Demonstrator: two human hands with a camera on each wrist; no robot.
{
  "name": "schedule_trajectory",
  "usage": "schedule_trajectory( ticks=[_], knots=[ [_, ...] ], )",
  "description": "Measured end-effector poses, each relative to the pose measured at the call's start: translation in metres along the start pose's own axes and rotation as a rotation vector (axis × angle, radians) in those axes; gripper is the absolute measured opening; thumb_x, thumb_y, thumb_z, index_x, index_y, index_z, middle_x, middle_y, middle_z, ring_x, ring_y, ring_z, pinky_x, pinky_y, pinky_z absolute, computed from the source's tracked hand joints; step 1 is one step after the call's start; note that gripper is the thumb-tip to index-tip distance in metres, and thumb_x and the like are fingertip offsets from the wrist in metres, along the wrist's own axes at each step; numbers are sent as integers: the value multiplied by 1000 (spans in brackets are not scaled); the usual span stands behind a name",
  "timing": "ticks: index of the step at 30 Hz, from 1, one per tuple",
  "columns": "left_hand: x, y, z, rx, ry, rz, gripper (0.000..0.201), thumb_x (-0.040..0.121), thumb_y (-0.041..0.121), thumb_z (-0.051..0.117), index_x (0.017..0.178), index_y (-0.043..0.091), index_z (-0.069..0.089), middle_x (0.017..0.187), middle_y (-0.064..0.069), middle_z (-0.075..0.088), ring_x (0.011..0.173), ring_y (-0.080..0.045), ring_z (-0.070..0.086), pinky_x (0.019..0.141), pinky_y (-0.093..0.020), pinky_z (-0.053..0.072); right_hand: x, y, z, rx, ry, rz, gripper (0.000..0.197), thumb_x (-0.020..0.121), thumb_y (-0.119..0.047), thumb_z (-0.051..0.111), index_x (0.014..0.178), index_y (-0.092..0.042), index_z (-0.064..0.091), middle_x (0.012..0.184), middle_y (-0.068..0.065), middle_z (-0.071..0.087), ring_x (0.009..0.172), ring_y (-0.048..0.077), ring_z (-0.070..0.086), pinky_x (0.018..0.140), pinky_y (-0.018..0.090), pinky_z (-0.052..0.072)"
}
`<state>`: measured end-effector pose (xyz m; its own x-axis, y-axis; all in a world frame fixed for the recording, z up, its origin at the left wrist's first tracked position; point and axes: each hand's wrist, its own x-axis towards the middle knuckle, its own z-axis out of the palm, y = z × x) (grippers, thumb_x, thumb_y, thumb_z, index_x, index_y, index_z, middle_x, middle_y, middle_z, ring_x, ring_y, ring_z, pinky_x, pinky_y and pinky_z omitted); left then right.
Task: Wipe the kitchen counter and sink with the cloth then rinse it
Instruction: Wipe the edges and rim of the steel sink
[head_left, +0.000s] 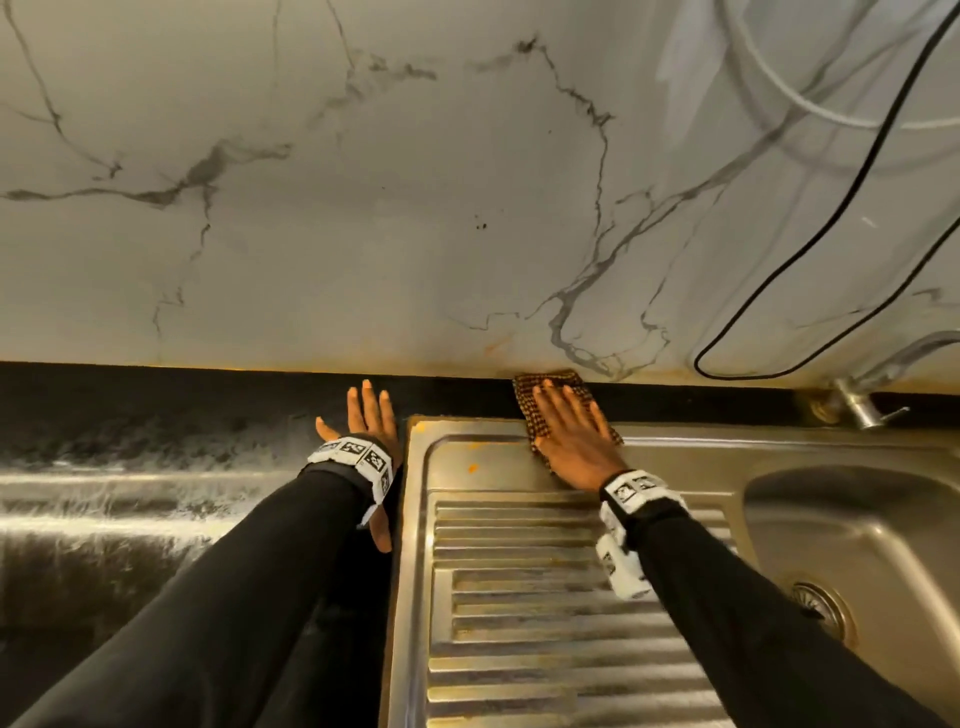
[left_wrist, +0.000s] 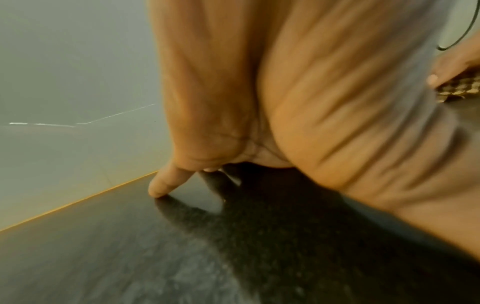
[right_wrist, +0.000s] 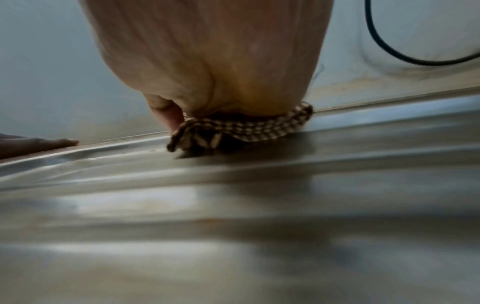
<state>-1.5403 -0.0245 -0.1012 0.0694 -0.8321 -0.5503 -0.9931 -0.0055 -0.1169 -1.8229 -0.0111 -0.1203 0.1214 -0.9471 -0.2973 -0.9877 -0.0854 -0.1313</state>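
At the back edge of the sink: the right hand (head_left: 571, 436) lies flat on a brown checked cloth (head_left: 540, 397), fingers straight and close together, palm down, pressing it onto the steel.
Cloth: sits half on the rear rim of the stainless sink (head_left: 519, 597) and half on the dark strip behind it, its far edge touching the foot of the marble-look wall (head_left: 363, 208). From the right wrist view the near-left corner is bunched up a bit under the thumb, so not totally flat.
Left hand: the left hand (head_left: 366, 415) is spread on the black speckled counter (head_left: 130, 441) just beside the sink's left edge, fingers straight and a little apart, thumb out to the side. It holds nothing, just rests there. The left wrist view shows a fingertip touching the counter near the wall.
Sink: ribbed draining board under the right forearm, basin with the drain (head_left: 821, 605) off to the right. A few orange spots on the flat part near the back-left corner, pretty close to the cloth.
Tap: a metal tap (head_left: 857, 402) stands behind the basin, well apart from the cloth.
Wall stuff: a black cable (head_left: 878, 135) loops down the wall above the tap, with pale hose beside it.
Sleeves: black, with marker bands on both wrists.
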Motion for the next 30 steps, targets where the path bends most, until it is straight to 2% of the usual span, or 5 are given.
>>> schedule_trajectory(
  ticks=[8, 17, 21, 26, 30],
  knots=[
    [16, 0, 1, 32, -30, -16, 76, 110, 27, 38, 162, 8, -13, 167, -21, -24, 156, -39, -18, 119, -74, 7, 38, -140, 5, 76, -79, -202, 66, 106, -48, 22, 159, -30, -14, 165, -4, -25, 153, 21, -22, 122, 47, -18],
    [15, -6, 9, 242, -40, -5, 168, 55, 49, 98, 154, 3, -30, 162, -28, -32, 153, -47, -22, 117, -77, 9, -26, 104, -18, 61, 36, 51, 56, 105, -49, 9, 155, -39, -14, 162, -18, -22, 155, 12, -13, 126, 43, -3],
    [10, -1, 8, 256, 30, -8, 128, 89, 39, 78, 158, 5, -23, 165, -27, -26, 155, -45, -16, 119, -74, 15, -17, 68, -5, 75, 18, 244, 68, 105, -53, 15, 158, -26, -18, 163, -4, -28, 153, 23, -22, 123, 47, -14],
    [5, 2, -6, 238, -80, -19, 174, 50, 53, 99, 153, 4, -33, 162, -27, -33, 153, -46, -22, 120, -74, 9, -6, -9, -3, 88, -70, -36, 67, 108, -46, 18, 159, -21, -17, 164, 1, -28, 152, 22, -24, 124, 42, -14],
    [3, 0, -9, 235, -92, -5, 177, 47, 61, 97, 151, 3, -35, 160, -29, -35, 153, -47, -22, 120, -73, 10, -20, 77, -13, 85, -42, -39, 62, 109, -39, 20, 160, -24, -12, 166, -2, -22, 153, 20, -19, 125, 42, -10]
  ],
)
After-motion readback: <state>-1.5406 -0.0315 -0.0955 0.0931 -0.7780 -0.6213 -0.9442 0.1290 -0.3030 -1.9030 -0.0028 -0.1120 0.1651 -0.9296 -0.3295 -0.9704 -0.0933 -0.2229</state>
